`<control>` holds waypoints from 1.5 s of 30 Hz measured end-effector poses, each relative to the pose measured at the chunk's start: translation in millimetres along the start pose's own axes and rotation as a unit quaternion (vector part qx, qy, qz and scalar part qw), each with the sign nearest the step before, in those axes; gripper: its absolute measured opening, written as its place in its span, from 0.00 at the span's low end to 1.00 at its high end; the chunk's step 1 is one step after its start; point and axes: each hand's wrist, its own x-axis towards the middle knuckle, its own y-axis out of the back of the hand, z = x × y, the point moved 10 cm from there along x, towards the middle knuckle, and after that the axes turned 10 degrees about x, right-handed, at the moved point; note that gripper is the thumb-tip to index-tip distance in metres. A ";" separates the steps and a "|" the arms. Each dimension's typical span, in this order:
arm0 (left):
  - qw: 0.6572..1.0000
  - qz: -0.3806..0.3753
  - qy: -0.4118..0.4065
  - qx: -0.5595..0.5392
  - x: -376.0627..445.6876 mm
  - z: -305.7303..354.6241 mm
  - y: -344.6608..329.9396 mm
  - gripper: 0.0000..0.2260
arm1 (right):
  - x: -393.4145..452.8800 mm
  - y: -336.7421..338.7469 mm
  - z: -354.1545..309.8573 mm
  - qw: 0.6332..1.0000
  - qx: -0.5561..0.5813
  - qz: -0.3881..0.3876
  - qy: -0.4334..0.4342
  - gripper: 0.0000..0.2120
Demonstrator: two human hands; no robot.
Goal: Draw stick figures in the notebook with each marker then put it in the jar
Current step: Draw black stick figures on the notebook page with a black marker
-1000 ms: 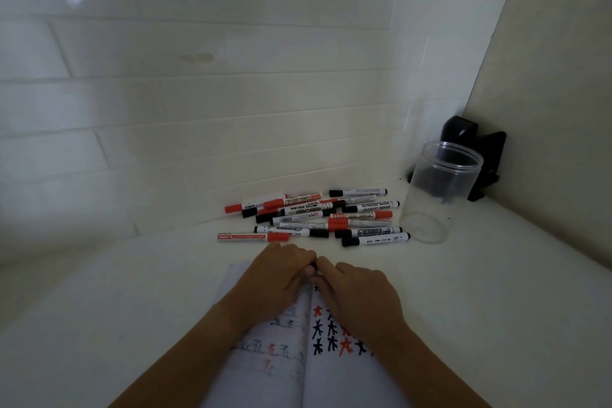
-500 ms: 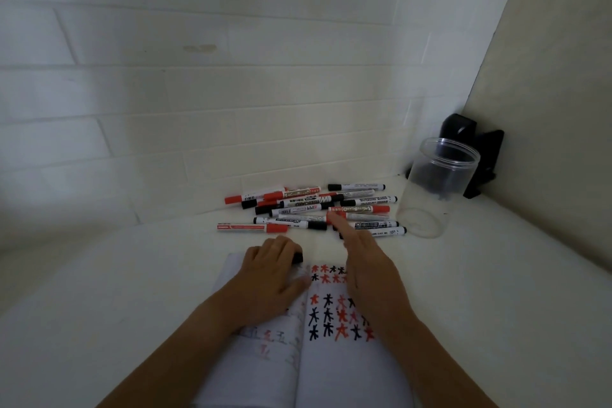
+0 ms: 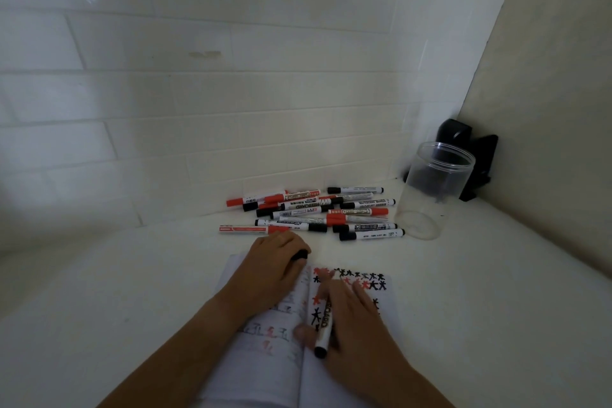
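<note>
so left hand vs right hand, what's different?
The left hand rests on the notebook's left page, gripping a black cap. The right hand is on the right page, holding the uncapped marker over the stick figures. Both are on the notebook.

Your right hand now holds a marker on the page.

A second ago both your hands were pressed together at the top of the notebook [image 3: 347,381]. Then your right hand [image 3: 354,325] reached out to the pile of markers [image 3: 318,212]. Now it is back over the right page, gripping a marker [image 3: 324,325] with its tip near the drawn figures. Your left hand [image 3: 271,272] has slid onto the left page and holds a black cap [image 3: 300,255].
</note>
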 end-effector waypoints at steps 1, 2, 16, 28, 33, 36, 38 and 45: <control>1.000 0.003 -0.002 0.005 1.6 -0.3 2.8 0.09 | 3.6 1.1 2.8 1.000 0.001 0.003 -0.004 0.45; 1.000 0.004 -0.005 0.010 3.0 -1.0 5.4 0.10 | 7.7 2.7 4.6 1.000 0.004 0.005 -0.005 0.45; 1.000 -0.018 -0.015 0.014 21.3 -6.9 0.7 0.10 | 70.5 21.4 22.8 0.998 0.028 0.034 0.042 0.46; 0.997 -0.081 -0.008 -0.017 3.5 -13.0 -23.1 0.24 | 33.5 94.7 62.0 0.872 0.421 0.248 -0.015 0.11; 0.994 -0.086 -0.019 -0.070 5.6 -10.4 -21.3 0.22 | 34.6 81.1 72.4 0.835 0.529 0.138 -0.061 0.08; 0.992 -0.092 -0.020 -0.080 9.8 -11.2 -23.5 0.20 | 33.3 79.9 70.5 0.854 0.490 0.159 -0.081 0.06; 0.994 -0.093 -0.017 -0.061 12.1 -12.8 -26.3 0.19 | 31.0 80.5 67.2 0.871 0.448 0.185 -0.081 0.06; 0.995 -0.088 0.000 -0.040 16.5 -13.5 -32.2 0.21 | 30.6 56.7 34.7 0.884 0.454 0.091 -0.056 0.09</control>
